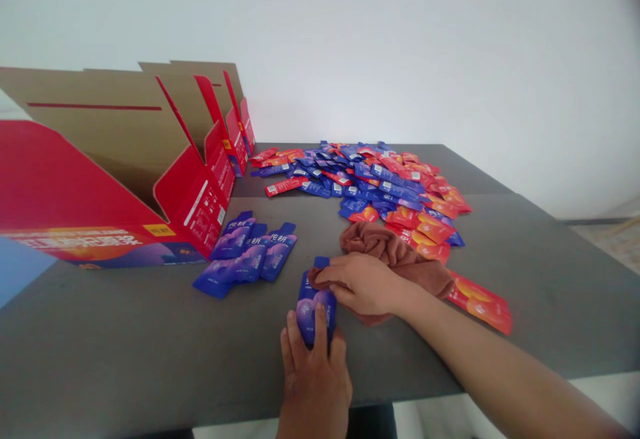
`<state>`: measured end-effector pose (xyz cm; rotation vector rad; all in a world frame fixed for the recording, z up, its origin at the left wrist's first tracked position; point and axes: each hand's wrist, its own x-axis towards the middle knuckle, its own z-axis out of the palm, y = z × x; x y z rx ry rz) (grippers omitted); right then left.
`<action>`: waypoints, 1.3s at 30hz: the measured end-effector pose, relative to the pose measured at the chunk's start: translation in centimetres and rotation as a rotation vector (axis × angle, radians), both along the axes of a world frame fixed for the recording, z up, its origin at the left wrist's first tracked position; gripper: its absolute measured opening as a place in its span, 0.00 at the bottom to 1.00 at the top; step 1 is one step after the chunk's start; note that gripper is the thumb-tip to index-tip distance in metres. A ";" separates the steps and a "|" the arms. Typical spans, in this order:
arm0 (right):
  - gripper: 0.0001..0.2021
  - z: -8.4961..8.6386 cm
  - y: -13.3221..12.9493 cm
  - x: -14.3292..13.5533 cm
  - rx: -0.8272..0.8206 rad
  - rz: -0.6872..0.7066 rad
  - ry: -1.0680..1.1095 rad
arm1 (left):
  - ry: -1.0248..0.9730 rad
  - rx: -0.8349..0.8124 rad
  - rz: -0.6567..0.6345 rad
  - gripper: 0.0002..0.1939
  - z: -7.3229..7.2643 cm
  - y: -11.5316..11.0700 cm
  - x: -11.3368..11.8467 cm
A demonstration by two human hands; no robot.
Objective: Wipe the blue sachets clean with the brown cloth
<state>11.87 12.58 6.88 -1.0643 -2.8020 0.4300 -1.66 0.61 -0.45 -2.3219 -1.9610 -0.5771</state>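
Observation:
A blue pouch with purple round fruit on it (316, 311) lies flat on the grey table. My left hand (315, 372) rests on its lower end, fingers stretched out over the printed front. With bunched fingers, my right hand (363, 282) grips a brown cloth (373, 242) and presses a corner of it onto the upper part of the same pouch. The rest of the cloth is crumpled behind and under that hand. To the left lie several similar blue pouches (247, 255), partly overlapping.
Red open boxes (195, 209) stand in a row on the left. At the back is a large heap of blue and red pouches (370, 175). A red-orange pouch (483, 302) lies right of the cloth, near my right forearm. A white wall (350, 45) stands behind.

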 end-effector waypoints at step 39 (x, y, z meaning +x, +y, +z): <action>0.14 0.1 -0.1 -0.2 -0.010 -0.050 -0.031 | 0.018 0.000 0.010 0.16 -0.2 -0.1 0.0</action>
